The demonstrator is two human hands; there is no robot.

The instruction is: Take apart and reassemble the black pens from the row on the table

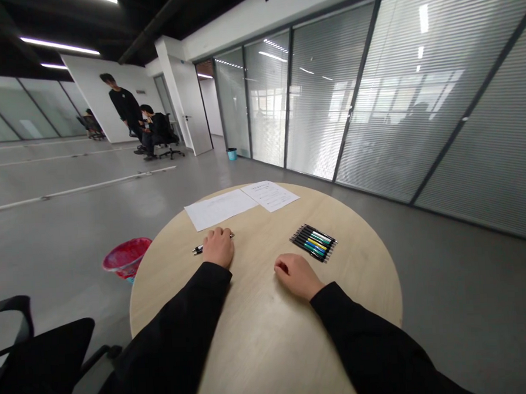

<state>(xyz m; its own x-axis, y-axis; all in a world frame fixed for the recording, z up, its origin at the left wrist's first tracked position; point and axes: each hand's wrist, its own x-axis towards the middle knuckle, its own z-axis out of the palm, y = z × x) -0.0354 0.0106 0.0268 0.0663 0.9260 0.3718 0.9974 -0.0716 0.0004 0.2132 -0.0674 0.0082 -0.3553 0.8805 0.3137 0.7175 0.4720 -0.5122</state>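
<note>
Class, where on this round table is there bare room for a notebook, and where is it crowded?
Bare tabletop lies between the left hand and right hand, below the paper sheets, and right of the pen row. Crowded: the left hand, lying over a pen.

Two hands (218, 247) (297, 276), two paper sheets (219, 208) (269, 195), one pen (198, 249), and a pen row (313, 242) (roughly six, tightly packed).

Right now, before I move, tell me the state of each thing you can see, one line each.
Left hand, resting palm down over a black-and-silver pen
Right hand, resting empty on the round pale wood table, fingers curled
Row of multicoloured pens, lying side by side
Two white paper sheets, lying flat, touching
Red plastic wastebasket, standing upright beside the table
White door, standing open
Grey window blinds, lowered
</note>
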